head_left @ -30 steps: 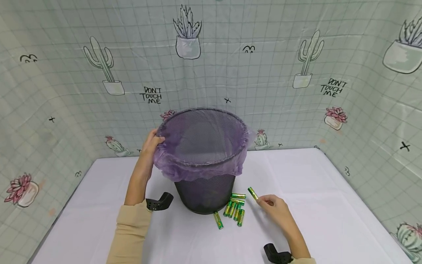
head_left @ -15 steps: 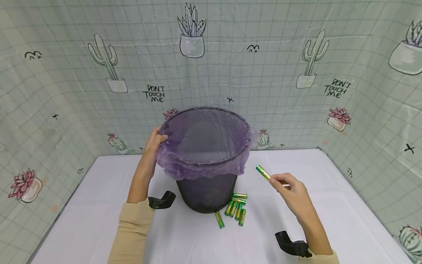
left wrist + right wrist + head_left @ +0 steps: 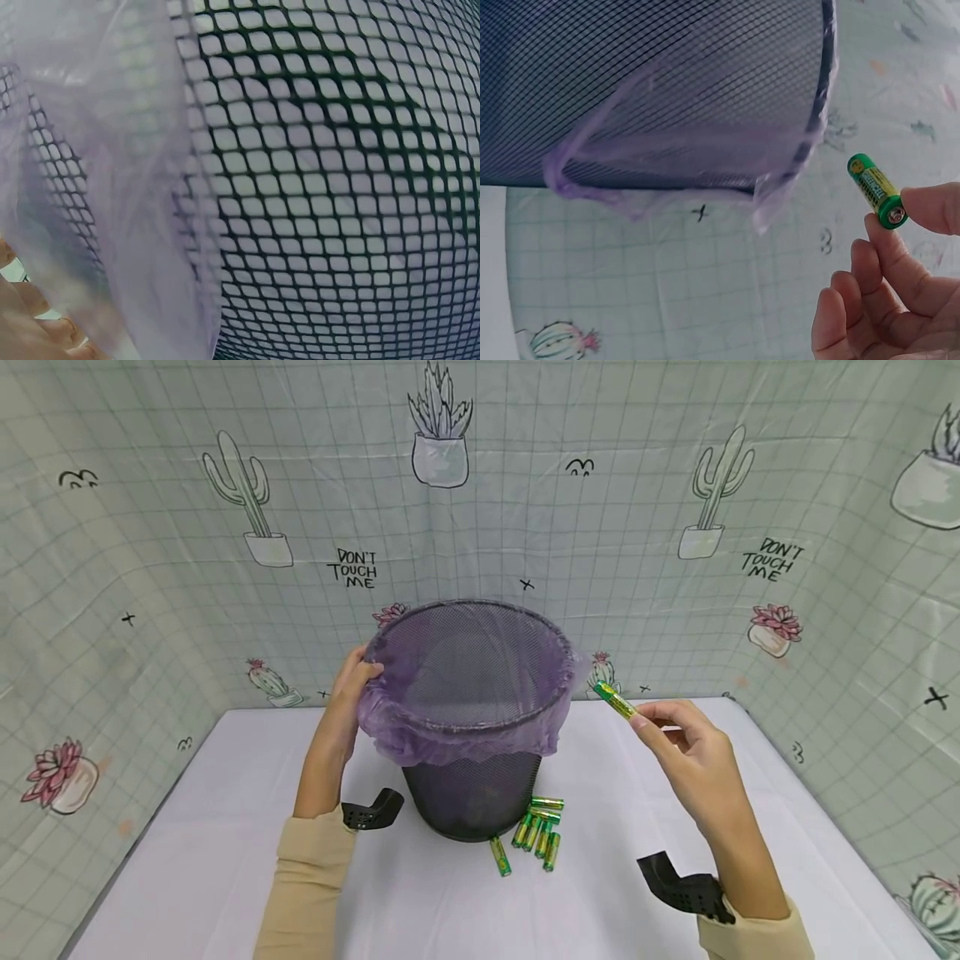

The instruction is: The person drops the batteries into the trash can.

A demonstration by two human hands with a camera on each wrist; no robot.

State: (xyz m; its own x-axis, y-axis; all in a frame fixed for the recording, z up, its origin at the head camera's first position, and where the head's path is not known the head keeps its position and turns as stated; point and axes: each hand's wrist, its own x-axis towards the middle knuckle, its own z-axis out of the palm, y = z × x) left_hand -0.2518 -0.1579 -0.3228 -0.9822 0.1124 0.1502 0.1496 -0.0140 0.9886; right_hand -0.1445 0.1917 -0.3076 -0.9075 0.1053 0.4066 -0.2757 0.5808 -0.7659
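Observation:
A black mesh wastebasket (image 3: 472, 802) stands on the table, lined with a thin purple bag (image 3: 450, 745) folded over its rim. My left hand (image 3: 351, 689) grips the rim on its left side, thumb inside; in the left wrist view its fingers (image 3: 60, 330) show beside the liner and mesh. Between the thumb and forefinger of my right hand (image 3: 693, 756) a green and yellow battery (image 3: 615, 700) is pinched, held in the air to the right of the rim. The right wrist view shows this battery (image 3: 877, 191) apart from the basket.
Several loose batteries (image 3: 536, 833) lie on the white table (image 3: 615, 893) by the basket's lower right side. One battery (image 3: 500, 857) lies apart at its front. A grid-patterned curtain (image 3: 510, 518) with cactus drawings stands behind and along both sides.
My right hand has risen from near the table with the battery and moved rightward, up to about rim height. The left hand keeps its grip on the rim; the view has shifted slightly.

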